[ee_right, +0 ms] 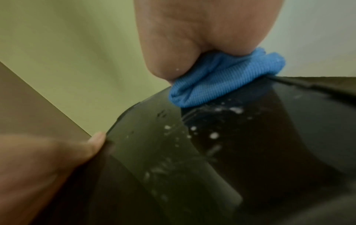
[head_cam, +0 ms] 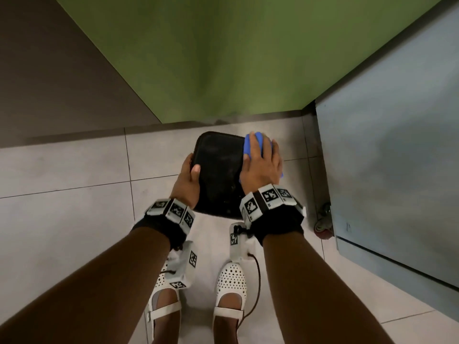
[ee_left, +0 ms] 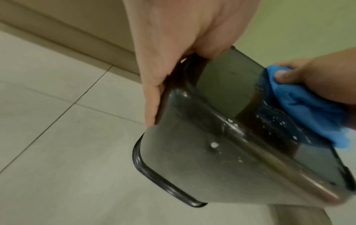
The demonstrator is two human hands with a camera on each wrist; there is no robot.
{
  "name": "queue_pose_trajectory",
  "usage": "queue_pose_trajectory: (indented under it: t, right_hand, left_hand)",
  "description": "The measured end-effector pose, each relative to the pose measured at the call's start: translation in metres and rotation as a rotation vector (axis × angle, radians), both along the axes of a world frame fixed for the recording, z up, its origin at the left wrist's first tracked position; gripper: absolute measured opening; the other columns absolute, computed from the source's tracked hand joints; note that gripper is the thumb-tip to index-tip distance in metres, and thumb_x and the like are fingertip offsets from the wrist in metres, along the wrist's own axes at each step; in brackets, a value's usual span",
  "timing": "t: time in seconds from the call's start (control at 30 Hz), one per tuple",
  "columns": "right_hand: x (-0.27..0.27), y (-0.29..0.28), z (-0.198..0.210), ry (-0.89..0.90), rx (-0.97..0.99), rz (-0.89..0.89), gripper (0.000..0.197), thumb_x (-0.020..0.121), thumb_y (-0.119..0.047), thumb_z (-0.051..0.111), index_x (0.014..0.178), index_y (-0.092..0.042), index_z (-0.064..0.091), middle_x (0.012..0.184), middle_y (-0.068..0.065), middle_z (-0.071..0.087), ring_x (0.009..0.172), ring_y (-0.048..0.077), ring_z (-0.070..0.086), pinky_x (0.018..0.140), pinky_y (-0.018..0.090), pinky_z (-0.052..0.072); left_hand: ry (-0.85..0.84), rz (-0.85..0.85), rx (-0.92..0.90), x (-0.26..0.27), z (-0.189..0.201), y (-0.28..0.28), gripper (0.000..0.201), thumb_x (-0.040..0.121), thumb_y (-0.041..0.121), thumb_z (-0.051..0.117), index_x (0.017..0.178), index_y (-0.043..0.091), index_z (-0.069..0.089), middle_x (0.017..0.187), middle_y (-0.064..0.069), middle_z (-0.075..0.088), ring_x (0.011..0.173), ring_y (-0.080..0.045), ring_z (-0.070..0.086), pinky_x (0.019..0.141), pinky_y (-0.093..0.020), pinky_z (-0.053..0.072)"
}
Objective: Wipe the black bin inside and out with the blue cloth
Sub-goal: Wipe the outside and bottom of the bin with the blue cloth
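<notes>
Left hand [head_cam: 189, 181]: grips black bin [head_cam: 218, 175] at its left edge | Right hand [head_cam: 263, 162]: clutches bunched blue cloth [head_cam: 248, 145], pressed against bin's right side

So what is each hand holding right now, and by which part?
The left hand grips the black plastic bin by its left side edge. The right hand presses the bunched blue cloth against the bin's right side.
</notes>
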State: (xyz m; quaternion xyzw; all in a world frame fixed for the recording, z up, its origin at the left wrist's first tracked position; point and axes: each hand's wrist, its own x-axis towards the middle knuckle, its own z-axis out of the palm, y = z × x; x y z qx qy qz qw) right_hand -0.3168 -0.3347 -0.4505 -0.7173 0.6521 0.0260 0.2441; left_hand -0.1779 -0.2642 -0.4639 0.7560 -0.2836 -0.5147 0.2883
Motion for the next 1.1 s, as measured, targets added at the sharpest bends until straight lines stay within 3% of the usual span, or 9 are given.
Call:
queue_pose_trajectory:
  t: [0.13,0.23,0.3,0.37,0.5,0.6,0.67,0.77,1.1]
  right_hand:
    - [0.012,-0.010,0.002,0.003,0.014,0.123,0.047,0.099,-0.027,0.029,0.146,-0.030,0.023,0.157,-0.004,0.013,0.146,0.022,0.000,0.117,0.047,0.002]
    - [0.010,-0.020,0.005,-0.003,0.035,0.254,0.045,0.098,-0.023,0.032,0.141,-0.034,0.031,0.156,-0.010,0.016,0.146,0.018,0.000,0.117,0.044,-0.002]
    - [0.004,-0.025,0.004,-0.069,0.033,0.308,0.044,0.097,-0.022,0.035,0.139,-0.035,0.037,0.154,-0.011,0.023,0.146,0.016,0.004,0.117,0.042,0.000]
    - [-0.001,-0.027,0.005,-0.128,0.022,0.329,0.043,0.096,-0.024,0.035,0.137,-0.034,0.041,0.152,-0.010,0.027,0.146,0.016,0.008,0.116,0.040,0.002]
    - [-0.001,-0.026,0.003,-0.081,0.035,0.352,0.046,0.096,-0.026,0.037,0.142,-0.033,0.033,0.154,-0.010,0.022,0.146,0.015,0.005,0.117,0.039,0.001]
    - [0.003,-0.024,0.003,-0.014,0.036,0.356,0.050,0.098,-0.030,0.032,0.147,-0.030,0.021,0.157,-0.006,0.012,0.146,0.018,-0.001,0.118,0.042,-0.001]
    - [0.006,-0.022,0.003,0.039,0.043,0.348,0.051,0.099,-0.031,0.028,0.148,-0.028,0.015,0.158,-0.003,0.006,0.146,0.020,-0.003,0.118,0.044,-0.002]
    - [0.011,-0.015,0.002,0.075,0.024,0.236,0.052,0.099,-0.034,0.024,0.149,-0.027,0.010,0.159,-0.001,0.004,0.146,0.022,-0.002,0.117,0.046,-0.001]
    - [-0.002,0.039,0.005,0.092,0.149,-0.548,0.056,0.100,-0.034,0.026,0.149,-0.023,0.003,0.159,0.007,0.001,0.146,0.028,-0.008,0.116,0.046,-0.005]
  left_hand:
    - [0.192,0.267,0.056,-0.023,0.005,0.019,0.045,0.099,0.020,0.030,0.143,0.018,0.021,0.142,-0.012,0.039,0.128,-0.031,0.041,0.110,-0.050,0.034]
    - [0.324,0.440,0.293,-0.044,0.009,0.026,0.052,0.096,0.022,0.041,0.142,0.021,0.016,0.139,-0.003,0.039,0.128,-0.029,0.041,0.104,-0.054,0.037]
    - [0.143,0.439,0.302,-0.041,0.012,0.020,0.073,0.088,0.017,0.057,0.145,0.012,0.011,0.147,-0.012,0.031,0.135,-0.029,0.034,0.112,-0.046,0.029]
    - [-0.152,0.244,0.239,-0.025,0.016,0.002,0.088,0.084,0.026,0.062,0.148,0.011,0.003,0.156,-0.012,0.012,0.145,-0.029,0.012,0.117,-0.053,0.013]
    - [-0.422,-0.457,0.261,-0.005,0.017,-0.049,0.065,0.093,0.051,0.033,0.148,0.031,0.004,0.159,0.010,-0.001,0.146,-0.029,-0.015,0.108,-0.069,-0.001]
    - [-0.314,-0.601,0.176,-0.002,0.006,-0.065,0.060,0.090,0.059,0.027,0.145,0.038,0.015,0.155,0.011,0.022,0.147,-0.028,0.008,0.110,-0.068,0.006]
    - [-0.195,-0.589,0.049,0.000,-0.001,-0.066,0.055,0.094,0.047,0.032,0.145,0.030,0.024,0.148,0.000,0.041,0.137,-0.027,0.036,0.113,-0.050,0.025]
    - [-0.216,-0.547,0.032,0.002,-0.001,-0.067,0.044,0.099,0.027,0.034,0.141,0.017,0.035,0.141,-0.010,0.049,0.127,-0.026,0.048,0.104,-0.031,0.034]
    - [-0.268,-0.499,0.083,-0.003,0.006,-0.066,0.043,0.099,0.028,0.030,0.142,0.022,0.035,0.144,-0.007,0.046,0.130,-0.027,0.044,0.107,-0.029,0.029]
